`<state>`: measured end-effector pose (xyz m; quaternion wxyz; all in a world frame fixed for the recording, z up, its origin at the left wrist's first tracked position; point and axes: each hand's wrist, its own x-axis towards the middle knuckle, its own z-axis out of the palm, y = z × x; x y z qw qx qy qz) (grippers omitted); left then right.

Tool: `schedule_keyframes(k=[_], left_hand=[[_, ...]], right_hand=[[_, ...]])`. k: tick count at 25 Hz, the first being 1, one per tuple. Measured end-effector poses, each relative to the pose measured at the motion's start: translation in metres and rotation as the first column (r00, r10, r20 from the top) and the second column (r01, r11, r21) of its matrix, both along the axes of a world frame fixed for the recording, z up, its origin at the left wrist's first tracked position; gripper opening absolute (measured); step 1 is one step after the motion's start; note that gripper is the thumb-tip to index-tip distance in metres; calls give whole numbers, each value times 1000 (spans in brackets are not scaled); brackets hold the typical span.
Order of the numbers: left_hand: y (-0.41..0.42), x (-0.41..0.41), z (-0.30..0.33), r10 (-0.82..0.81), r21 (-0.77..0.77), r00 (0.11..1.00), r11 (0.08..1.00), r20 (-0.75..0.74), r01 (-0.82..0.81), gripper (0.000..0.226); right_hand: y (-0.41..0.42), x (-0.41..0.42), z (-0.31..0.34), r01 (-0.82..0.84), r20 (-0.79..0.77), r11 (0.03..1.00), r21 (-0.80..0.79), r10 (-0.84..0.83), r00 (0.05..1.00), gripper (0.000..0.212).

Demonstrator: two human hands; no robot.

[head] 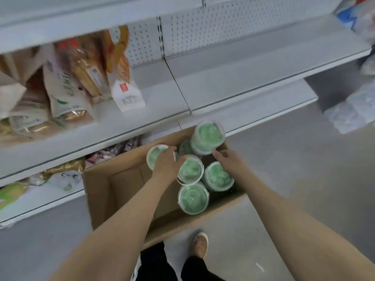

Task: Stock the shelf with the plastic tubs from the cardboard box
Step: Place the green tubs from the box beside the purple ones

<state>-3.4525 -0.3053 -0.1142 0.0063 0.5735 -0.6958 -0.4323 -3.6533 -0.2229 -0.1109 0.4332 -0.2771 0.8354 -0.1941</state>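
Bare shelf (233,78) beyond cardboard box (101,191)

Flat, even, cool light falls from above, and shadows are faint and soft. The whole picture is soft with motion blur, worst on the snack bags (67,88) at the left end of the shelf (233,82) and on the pale packages (353,114) at the right edge. Wide-angle distortion bends the shelf edges. Clear tub lids (210,134) show dull glare.
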Motion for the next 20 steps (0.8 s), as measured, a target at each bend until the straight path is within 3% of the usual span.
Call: schedule_keyframes(k=[2,4,6,9,13,16,20], left_hand=[[-3,0,-27,-1,55,1000,998,-1,1,63],[-8,-1,-49,-13,85,1000,996,-7,14,59],[-11,-2,-65,-67,77,998,995,12,66,54],[-17,-8,-79,-148,4,988,989,43,148,51],[-29,-21,-87,-261,-43,945,961,198,274,54],[-32,-27,-87,-335,-40,876,928,346,370,46],[-31,-33,-81,-291,-121,905,932,311,341,33]], right_hand=[[-10,1,-16,267,199,963,24,-266,943,48],[-30,1,-27,523,398,849,82,-508,764,32],[-45,1,-32,674,490,731,104,-628,605,27],[-50,0,-42,781,536,616,98,-694,480,19],[-30,2,-43,840,631,538,70,-676,380,24],[-10,0,-40,859,631,509,54,-684,366,23],[2,-5,-36,853,637,521,6,-659,399,22]])
